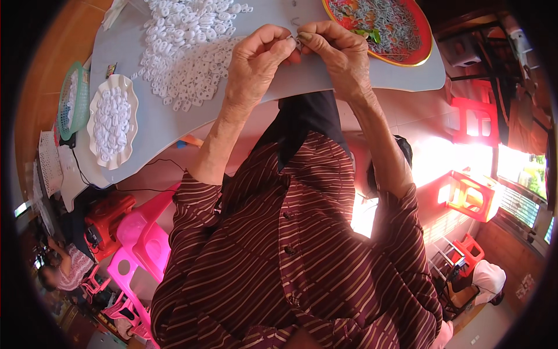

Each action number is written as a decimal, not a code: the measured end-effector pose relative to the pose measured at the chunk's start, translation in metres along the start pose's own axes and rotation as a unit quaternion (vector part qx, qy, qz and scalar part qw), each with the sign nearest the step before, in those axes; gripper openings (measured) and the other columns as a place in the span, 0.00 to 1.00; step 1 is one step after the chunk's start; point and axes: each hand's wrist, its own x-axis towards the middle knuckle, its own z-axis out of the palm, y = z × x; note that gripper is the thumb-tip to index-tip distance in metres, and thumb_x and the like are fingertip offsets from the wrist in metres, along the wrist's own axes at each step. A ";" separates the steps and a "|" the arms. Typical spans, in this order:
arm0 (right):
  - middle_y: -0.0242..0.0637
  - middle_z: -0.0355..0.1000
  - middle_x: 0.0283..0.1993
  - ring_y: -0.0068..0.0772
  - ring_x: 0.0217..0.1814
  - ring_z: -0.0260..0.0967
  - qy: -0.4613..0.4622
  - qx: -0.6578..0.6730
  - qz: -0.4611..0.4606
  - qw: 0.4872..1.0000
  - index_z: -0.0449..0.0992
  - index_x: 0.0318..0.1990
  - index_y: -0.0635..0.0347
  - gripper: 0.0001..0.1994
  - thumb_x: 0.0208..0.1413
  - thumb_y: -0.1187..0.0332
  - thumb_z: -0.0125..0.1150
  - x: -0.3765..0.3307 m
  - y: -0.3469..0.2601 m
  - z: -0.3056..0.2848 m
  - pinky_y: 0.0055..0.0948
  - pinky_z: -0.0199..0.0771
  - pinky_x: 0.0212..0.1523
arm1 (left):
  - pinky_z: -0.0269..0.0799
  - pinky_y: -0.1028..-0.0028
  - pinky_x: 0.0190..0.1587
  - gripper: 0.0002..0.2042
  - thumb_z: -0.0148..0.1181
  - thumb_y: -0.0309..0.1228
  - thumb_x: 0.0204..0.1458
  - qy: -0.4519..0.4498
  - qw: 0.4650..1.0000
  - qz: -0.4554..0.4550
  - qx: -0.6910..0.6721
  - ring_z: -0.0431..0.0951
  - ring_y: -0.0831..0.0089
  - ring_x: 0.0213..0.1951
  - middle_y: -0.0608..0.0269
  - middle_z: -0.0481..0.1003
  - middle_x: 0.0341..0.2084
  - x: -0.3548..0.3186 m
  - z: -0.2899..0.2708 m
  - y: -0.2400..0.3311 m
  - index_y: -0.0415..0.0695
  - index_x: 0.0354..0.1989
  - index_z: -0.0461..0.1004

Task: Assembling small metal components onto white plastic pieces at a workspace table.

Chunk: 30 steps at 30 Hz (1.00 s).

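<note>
My left hand and my right hand meet over the table's near edge, thumbs and fingertips pinched together. Between the fingertips shows a small grey metal hook, which my right hand grips. What my left fingers pinch against it is mostly hidden. Just beyond them a loose grey hook lies on the table. Left of my hands spread a pile of white plastic rings and a heap of smaller white pieces. Close to my right hand stands a round red tray full of grey hooks, with something green on them.
A scalloped white dish of white pieces sits on the grey table at left, beside a green basket. Pink chairs and red stools stand around. Another person sits at far lower left.
</note>
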 end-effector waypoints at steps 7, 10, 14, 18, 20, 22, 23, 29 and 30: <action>0.26 0.73 0.27 0.13 0.30 0.66 0.002 0.019 0.011 1.000 0.78 0.36 0.62 0.05 0.52 0.72 0.61 0.002 0.004 -0.003 0.16 0.69 0.35 | 0.66 0.85 0.31 0.06 0.55 0.29 0.53 0.003 1.000 0.000 0.014 0.70 0.86 0.26 0.69 0.74 0.21 -0.001 -0.001 0.000 0.39 0.31 0.73; 0.27 0.73 0.30 0.14 0.31 0.67 0.011 0.030 0.004 0.999 0.77 0.39 0.62 0.07 0.52 0.73 0.60 0.002 0.004 -0.001 0.16 0.70 0.36 | 0.66 0.85 0.31 0.06 0.55 0.29 0.53 0.006 1.000 -0.003 0.019 0.69 0.87 0.26 0.70 0.73 0.21 -0.001 0.000 0.001 0.40 0.31 0.73; 0.28 0.74 0.32 0.15 0.32 0.68 0.018 0.053 -0.006 0.998 0.75 0.42 0.63 0.10 0.52 0.73 0.61 0.002 0.007 0.001 0.17 0.71 0.38 | 0.66 0.84 0.31 0.06 0.55 0.30 0.54 0.010 0.999 0.001 0.038 0.69 0.87 0.25 0.70 0.73 0.20 -0.001 0.001 0.001 0.39 0.31 0.73; 0.29 0.73 0.33 0.16 0.32 0.68 0.023 0.047 -0.003 0.999 0.75 0.42 0.63 0.10 0.52 0.74 0.60 0.001 0.005 0.002 0.17 0.71 0.38 | 0.66 0.84 0.31 0.06 0.55 0.30 0.54 0.005 0.999 0.007 0.039 0.69 0.87 0.25 0.71 0.73 0.20 -0.001 0.000 -0.001 0.39 0.32 0.73; 0.29 0.73 0.32 0.16 0.32 0.68 0.026 0.056 -0.006 0.998 0.75 0.42 0.64 0.10 0.52 0.74 0.60 0.001 0.006 0.001 0.17 0.71 0.38 | 0.66 0.84 0.31 0.06 0.55 0.30 0.54 0.005 0.999 0.004 0.038 0.69 0.87 0.25 0.71 0.74 0.20 -0.002 0.001 0.000 0.39 0.32 0.73; 0.29 0.74 0.32 0.16 0.32 0.68 0.026 0.053 -0.005 0.998 0.74 0.42 0.64 0.10 0.52 0.75 0.60 0.000 0.004 0.000 0.17 0.71 0.38 | 0.66 0.84 0.31 0.06 0.55 0.30 0.54 0.005 0.999 -0.001 0.038 0.69 0.87 0.25 0.71 0.74 0.20 -0.001 0.002 -0.001 0.39 0.32 0.73; 0.30 0.74 0.32 0.16 0.33 0.68 0.024 0.048 -0.004 0.999 0.74 0.42 0.64 0.10 0.52 0.75 0.60 0.000 0.004 0.001 0.17 0.71 0.38 | 0.66 0.84 0.31 0.06 0.55 0.30 0.54 0.007 0.999 0.005 0.046 0.69 0.87 0.25 0.70 0.74 0.20 -0.001 0.002 -0.003 0.39 0.32 0.73; 0.30 0.74 0.31 0.17 0.33 0.70 0.017 0.042 -0.016 0.999 0.74 0.41 0.64 0.09 0.51 0.75 0.61 0.000 0.004 0.003 0.17 0.71 0.38 | 0.66 0.84 0.30 0.06 0.54 0.30 0.54 0.028 0.998 0.023 0.045 0.69 0.87 0.25 0.70 0.74 0.20 -0.003 0.007 -0.009 0.40 0.31 0.73; 0.30 0.74 0.31 0.17 0.33 0.70 0.017 0.042 -0.015 0.999 0.74 0.41 0.64 0.09 0.51 0.75 0.61 0.000 0.005 0.002 0.17 0.71 0.38 | 0.65 0.84 0.30 0.06 0.54 0.29 0.54 0.038 0.998 0.034 0.041 0.69 0.87 0.25 0.70 0.74 0.20 -0.003 0.008 -0.010 0.40 0.31 0.73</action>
